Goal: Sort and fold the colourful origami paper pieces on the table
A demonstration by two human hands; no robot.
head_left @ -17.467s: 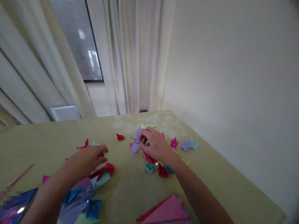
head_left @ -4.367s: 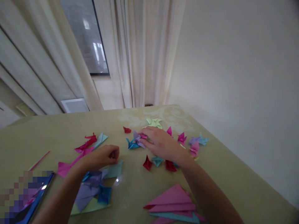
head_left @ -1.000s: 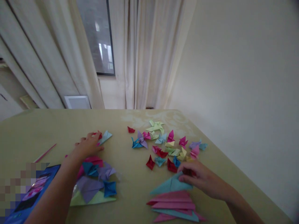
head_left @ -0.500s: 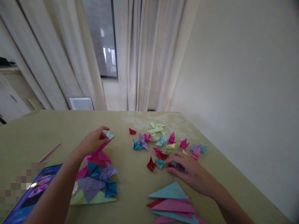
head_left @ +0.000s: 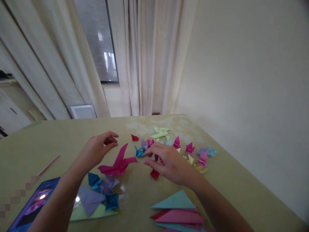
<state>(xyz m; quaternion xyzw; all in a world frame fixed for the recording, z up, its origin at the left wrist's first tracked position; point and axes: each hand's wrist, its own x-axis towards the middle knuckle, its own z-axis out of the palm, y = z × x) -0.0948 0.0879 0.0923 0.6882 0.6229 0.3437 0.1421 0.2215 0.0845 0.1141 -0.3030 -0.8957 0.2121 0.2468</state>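
My left hand (head_left: 96,150) hovers over the olive table (head_left: 72,138), thumb and forefinger pinched on what looks like a small dark red paper piece (head_left: 110,140). Just right of it lies a large pink paper crane (head_left: 120,162). My right hand (head_left: 170,162) is palm down over a scatter of small folded pieces, fingers stretched left toward a blue and purple crane (head_left: 140,149). A small red fold (head_left: 154,174) lies under its thumb. Nothing shows in that hand.
Pink and teal folded triangles (head_left: 177,211) are stacked at the near edge. Blue and purple folds lie on a green sheet (head_left: 98,197) at near left, beside a screen (head_left: 33,206) and a pink stick (head_left: 48,165). More small folds (head_left: 201,158) and a green pinwheel (head_left: 161,132) lie beyond.
My right hand moved left and farther out from the triangle stack to the small folds by the blue crane. The large pink crane now lies out between my hands.
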